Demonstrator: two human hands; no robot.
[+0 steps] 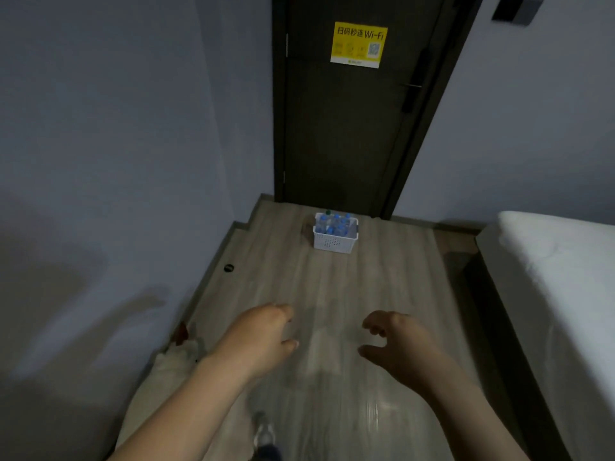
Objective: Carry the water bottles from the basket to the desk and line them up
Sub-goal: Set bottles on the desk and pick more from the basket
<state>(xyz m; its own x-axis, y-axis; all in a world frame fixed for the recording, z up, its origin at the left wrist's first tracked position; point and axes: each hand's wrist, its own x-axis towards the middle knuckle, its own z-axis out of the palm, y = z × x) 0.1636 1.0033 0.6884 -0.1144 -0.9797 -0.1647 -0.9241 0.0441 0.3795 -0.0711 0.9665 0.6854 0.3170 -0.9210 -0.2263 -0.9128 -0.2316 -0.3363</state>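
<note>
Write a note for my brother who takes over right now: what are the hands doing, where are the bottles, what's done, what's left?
Left hand: fingers loosely curled, holding nothing.
Right hand: the same, holding nothing.
The white basket stands on the wood floor in front of the dark door, well ahead of both hands. The water bottles are upright inside it.
Done: no bottle shows outside the basket. The desk is out of view.
Left: walk to the basket, carry the bottles to the desk, line them up.
</note>
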